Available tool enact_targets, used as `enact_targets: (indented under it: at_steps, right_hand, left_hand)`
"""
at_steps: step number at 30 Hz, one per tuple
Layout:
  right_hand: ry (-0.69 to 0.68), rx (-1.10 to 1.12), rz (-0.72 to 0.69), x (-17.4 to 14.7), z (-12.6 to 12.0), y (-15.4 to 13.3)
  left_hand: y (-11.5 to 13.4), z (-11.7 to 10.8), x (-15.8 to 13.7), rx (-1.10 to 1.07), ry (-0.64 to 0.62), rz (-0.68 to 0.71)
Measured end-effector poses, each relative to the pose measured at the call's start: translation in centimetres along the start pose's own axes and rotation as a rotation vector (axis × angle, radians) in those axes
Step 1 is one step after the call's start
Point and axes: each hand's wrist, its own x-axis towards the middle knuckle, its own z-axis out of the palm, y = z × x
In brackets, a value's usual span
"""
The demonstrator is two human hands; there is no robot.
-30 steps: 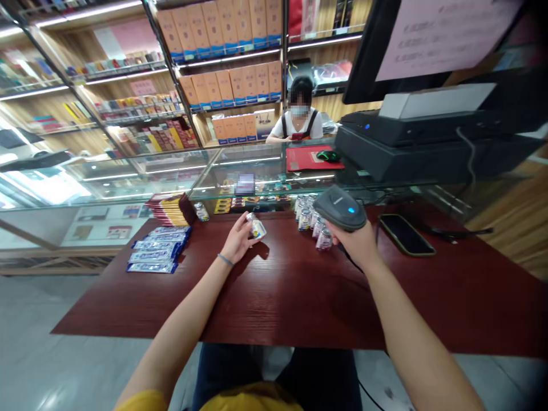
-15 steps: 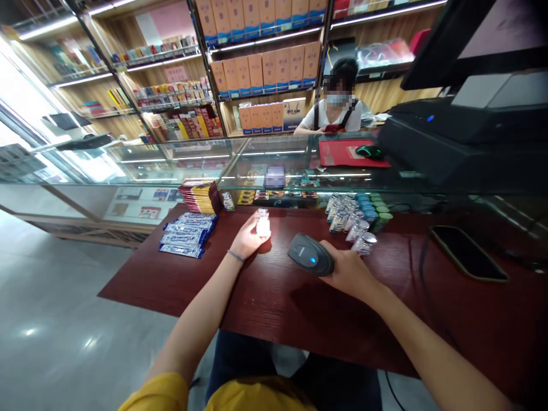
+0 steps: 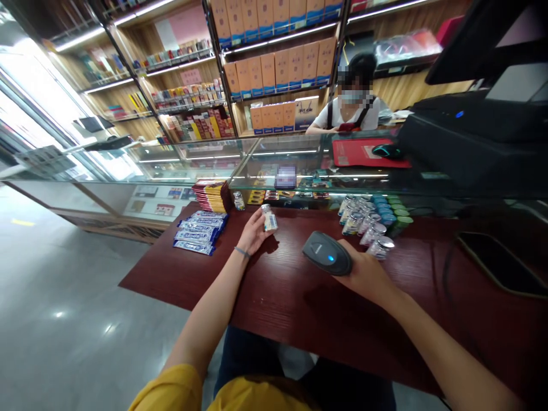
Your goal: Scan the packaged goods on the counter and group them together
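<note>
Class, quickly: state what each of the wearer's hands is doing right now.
Left hand: closed around a small bottle with a silvery cap.
Right hand: closed on the handheld scanner.

- Small bottle (image 3: pixel 269 218) in the left hand (image 3: pixel 252 233): we found its print too small to read.
- Scanner (image 3: pixel 326 254): the right hand (image 3: pixel 363 274) hid its handle from us.
- Monitor (image 3: pixel 468 48): we saw it cut off by the upper edge.
- Left shelf goods (image 3: pixel 97 65): we found them blurred.
</note>
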Motion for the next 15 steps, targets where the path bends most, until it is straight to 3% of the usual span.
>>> enact_targets:
  at_steps: [3, 7, 10, 15]
  right_hand:
    - [0.008, 0.001, -0.012, 0.0, 0.0, 0.4]
    - [0.010, -0.016, -0.028, -0.1, 0.0, 0.9]
    - [0.013, 0.000, -0.035, -0.2, 0.1, 1.1]
    - [0.004, 0.047, -0.024, -0.2, -0.2, 1.0]
  left_hand:
    - [0.8, -1.3, 0.8, 0.221, 0.187, 0.254]
    - [2.2, -3.5, 0.9, 0.710, 0.459, 0.574]
    - [2.6, -4.6, 0.6, 0.910, 0.568, 0.605]
    - [2.1, -5.7, 1.2, 1.005, 0.639, 0.509]
